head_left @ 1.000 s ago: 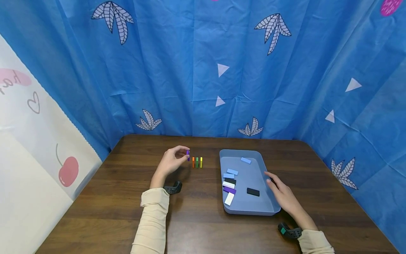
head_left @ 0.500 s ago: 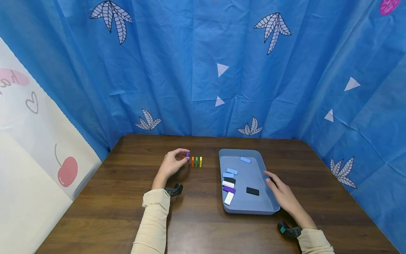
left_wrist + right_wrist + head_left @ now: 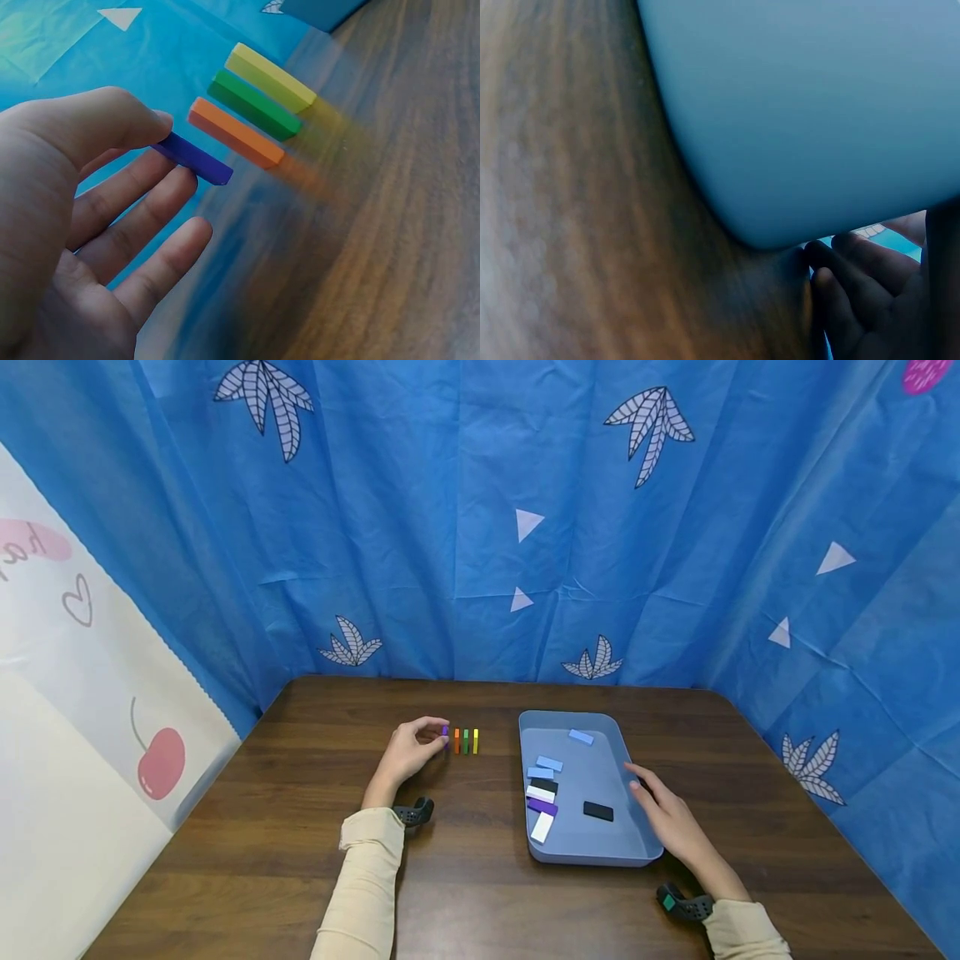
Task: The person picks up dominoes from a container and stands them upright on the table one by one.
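Observation:
In the head view my left hand (image 3: 405, 756) pinches a purple domino (image 3: 196, 159) between thumb and fingertips. It holds the domino upright just left of a short row. An orange domino (image 3: 236, 133), a green domino (image 3: 255, 105) and a yellow domino (image 3: 271, 77) stand on edge there, with narrow gaps between them. The left wrist view shows the purple piece apart from the orange one; whether it touches the table is hard to tell. My right hand (image 3: 671, 822) lies against the right side of a blue-grey tray (image 3: 615, 772), its fingers loosely extended along the outer wall.
Inside the tray lie several light blue, white and black dominoes, such as a black domino (image 3: 598, 811), and a purple one (image 3: 542, 807). The brown wooden table (image 3: 465, 902) ends at a blue curtain (image 3: 420, 527) behind; a pale cloth (image 3: 67, 735) hangs left.
My left hand has come down slightly with the purple domino, which now stands level with the row. The right hand and the tray have stayed put.

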Demonstrator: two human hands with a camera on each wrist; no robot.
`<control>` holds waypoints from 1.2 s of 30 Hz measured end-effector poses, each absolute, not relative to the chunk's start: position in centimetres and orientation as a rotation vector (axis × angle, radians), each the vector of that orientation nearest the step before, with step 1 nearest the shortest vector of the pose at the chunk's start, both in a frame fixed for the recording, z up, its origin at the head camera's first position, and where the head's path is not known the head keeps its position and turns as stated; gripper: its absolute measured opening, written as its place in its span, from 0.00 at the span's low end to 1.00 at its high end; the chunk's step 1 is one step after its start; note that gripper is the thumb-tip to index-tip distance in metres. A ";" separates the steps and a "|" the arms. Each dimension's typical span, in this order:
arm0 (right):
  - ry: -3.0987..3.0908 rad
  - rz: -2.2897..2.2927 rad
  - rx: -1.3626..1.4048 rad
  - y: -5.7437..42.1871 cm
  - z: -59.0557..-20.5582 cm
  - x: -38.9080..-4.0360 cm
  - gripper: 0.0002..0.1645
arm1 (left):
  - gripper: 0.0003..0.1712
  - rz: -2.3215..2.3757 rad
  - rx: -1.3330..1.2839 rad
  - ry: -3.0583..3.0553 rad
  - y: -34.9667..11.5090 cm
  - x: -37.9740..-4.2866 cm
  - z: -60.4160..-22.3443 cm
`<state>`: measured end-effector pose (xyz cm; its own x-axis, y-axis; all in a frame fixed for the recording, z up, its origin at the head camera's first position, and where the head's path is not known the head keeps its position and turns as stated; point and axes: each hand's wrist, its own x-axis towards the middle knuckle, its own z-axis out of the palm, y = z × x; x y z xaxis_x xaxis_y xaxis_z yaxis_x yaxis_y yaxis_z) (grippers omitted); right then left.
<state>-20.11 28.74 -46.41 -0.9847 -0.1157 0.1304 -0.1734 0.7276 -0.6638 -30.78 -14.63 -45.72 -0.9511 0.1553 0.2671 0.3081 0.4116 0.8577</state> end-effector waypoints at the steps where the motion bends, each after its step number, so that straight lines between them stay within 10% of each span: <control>1: -2.846 1.105 0.236 28.7 -46.4 -20.1 0.33 | 0.17 -1.568 -0.415 -2.516 -14.6 -30.8 -45.8; 36: -2.853 1.104 0.219 28.7 -46.5 -20.1 0.33 | 0.18 -1.491 -0.369 -2.508 -14.0 -31.1 -47.7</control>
